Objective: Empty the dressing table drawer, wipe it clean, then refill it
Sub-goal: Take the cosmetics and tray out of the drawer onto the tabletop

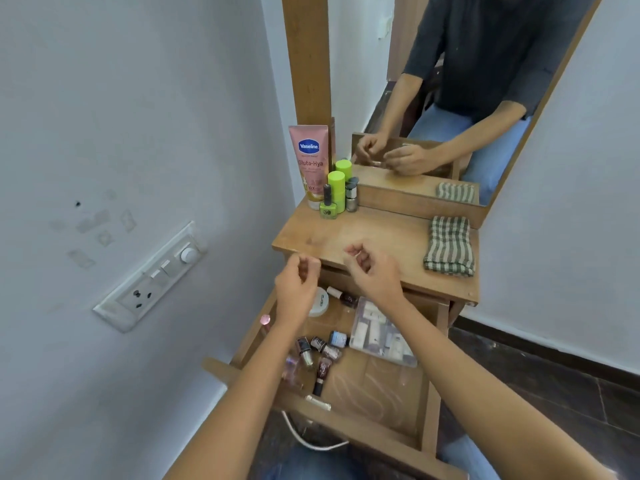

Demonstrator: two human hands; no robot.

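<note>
Above the open drawer (363, 386), my left hand (296, 289) and right hand (372, 271) hover loosely curled and empty; reaching carelessly could topple the nail polish bottles (320, 351).

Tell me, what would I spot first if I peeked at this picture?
Probably the tall pink lotion tube standing at the back left of the table top, with bright green bottles beside it. Next, the open drawer below, scattered with little nail polish bottles and a clear plastic box. Both hands, left hand and right hand, hover above it, and a striped cloth lies folded at the right.
</note>
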